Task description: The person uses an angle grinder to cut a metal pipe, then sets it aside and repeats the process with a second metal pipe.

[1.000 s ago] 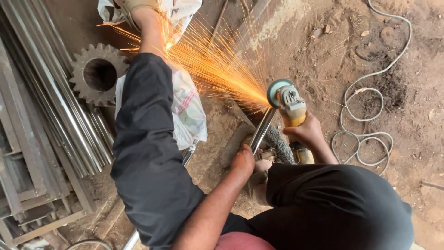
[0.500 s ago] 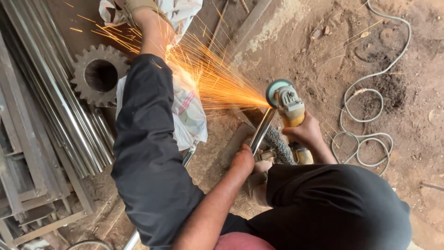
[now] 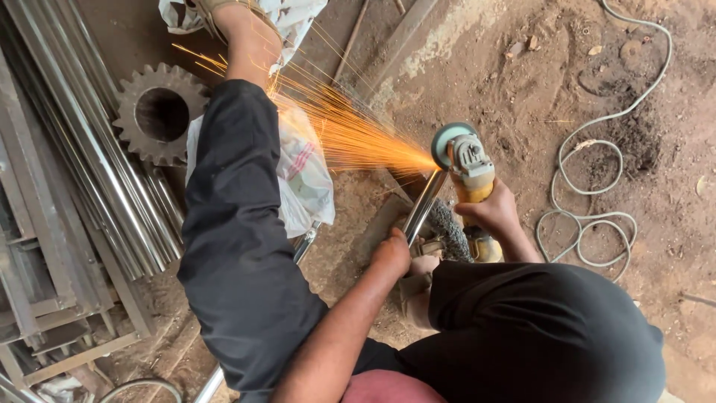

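Both hands work: right hand (image 3: pixel 494 213) grips grinder (image 3: pixel 466 160) (sparking), left hand (image 3: pixel 393 252) steadies pipe (image 3: pixel 424 205).

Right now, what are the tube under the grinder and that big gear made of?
Tube: looks like polished steel, possibly stainless; bright mirror sheen, orange sparks at the grinder disc. Gear: likely cast iron or steel; dull, rusty-brown, rough teeth.

You wear black trousers (image 3: pixel 239 246), plain cloth, creased at the knee, with the hem ending above the bare ankle. Your forearms are uncovered; no sleeve reaches the wrist. Your left hand (image 3: pixel 393 254) and right hand (image 3: pixel 492 213) carry no gloves, rings or watch. A tan shoe (image 3: pixel 216 11) shows at the top edge, largely out of frame.
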